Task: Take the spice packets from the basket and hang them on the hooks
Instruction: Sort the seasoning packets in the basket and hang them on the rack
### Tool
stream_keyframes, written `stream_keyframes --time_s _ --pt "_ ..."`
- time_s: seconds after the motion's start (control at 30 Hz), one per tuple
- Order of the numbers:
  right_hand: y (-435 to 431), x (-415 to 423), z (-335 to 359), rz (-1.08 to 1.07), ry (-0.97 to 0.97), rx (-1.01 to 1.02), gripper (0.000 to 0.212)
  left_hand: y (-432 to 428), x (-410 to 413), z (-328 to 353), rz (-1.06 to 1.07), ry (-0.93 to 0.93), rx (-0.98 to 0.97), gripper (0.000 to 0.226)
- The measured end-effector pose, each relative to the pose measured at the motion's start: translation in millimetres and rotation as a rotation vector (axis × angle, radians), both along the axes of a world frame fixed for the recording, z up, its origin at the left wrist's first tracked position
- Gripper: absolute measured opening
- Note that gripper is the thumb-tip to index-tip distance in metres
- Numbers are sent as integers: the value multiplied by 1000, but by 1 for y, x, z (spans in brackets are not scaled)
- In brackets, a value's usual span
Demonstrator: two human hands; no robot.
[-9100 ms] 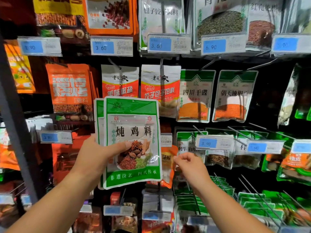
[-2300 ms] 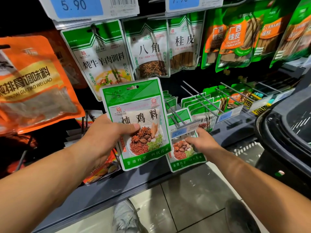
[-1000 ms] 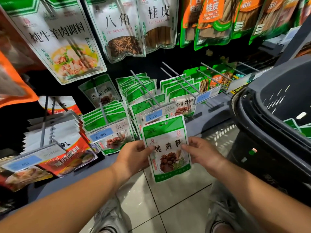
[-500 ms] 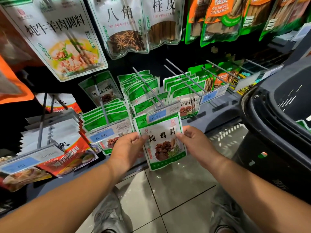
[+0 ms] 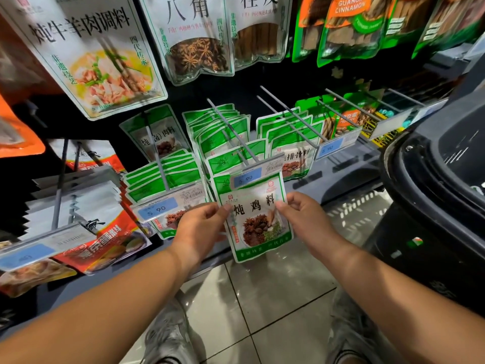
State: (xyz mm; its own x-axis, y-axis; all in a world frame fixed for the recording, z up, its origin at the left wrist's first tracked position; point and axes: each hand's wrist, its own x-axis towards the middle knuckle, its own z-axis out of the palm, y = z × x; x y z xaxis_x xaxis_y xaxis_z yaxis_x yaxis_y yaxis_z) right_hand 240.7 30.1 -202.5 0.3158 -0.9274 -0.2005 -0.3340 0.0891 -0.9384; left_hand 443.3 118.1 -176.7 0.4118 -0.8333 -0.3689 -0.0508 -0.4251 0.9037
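A green-and-white spice packet (image 5: 258, 222) with a picture of star anise is held upright by both hands. My left hand (image 5: 200, 229) pinches its left edge and my right hand (image 5: 305, 219) pinches its right edge. The packet's top sits just behind the blue 5.90 price tag (image 5: 256, 173) at the tip of a grey metal hook (image 5: 231, 130). Several matching green packets (image 5: 223, 137) hang further back on that hook. The dark basket (image 5: 430, 185) stands at the right.
Neighbouring hooks carry green packets on the left (image 5: 162, 177) and right (image 5: 291, 132). Large spice bags (image 5: 86, 56) hang overhead. Red-and-white packets (image 5: 99, 232) jut out at lower left. A grey shelf ledge (image 5: 341, 172) runs behind, with tiled floor (image 5: 262, 298) and my shoes below.
Both hands have lifted the packet up to the hook's tip, so its top now sits behind the price tag. The view has closed in on the shelf.
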Motion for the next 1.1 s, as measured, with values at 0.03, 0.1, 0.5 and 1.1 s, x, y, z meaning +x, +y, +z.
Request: stream_keyframes --time_s 0.03,0.1,0.5,1.1 --pt "-1 2 0 1 12 -11 23 -1 1 0 14 -2 10 22" --pt "-5 6 -2 -19 50 -32 30 -3 3 -1 48 -14 50 38" --pt "-24 21 -2 -95 174 -135 34 -23 1 2 41 56 20 35" --pt "-26 20 -5 -120 198 -121 27 -21 0 -2 40 -155 44 33"
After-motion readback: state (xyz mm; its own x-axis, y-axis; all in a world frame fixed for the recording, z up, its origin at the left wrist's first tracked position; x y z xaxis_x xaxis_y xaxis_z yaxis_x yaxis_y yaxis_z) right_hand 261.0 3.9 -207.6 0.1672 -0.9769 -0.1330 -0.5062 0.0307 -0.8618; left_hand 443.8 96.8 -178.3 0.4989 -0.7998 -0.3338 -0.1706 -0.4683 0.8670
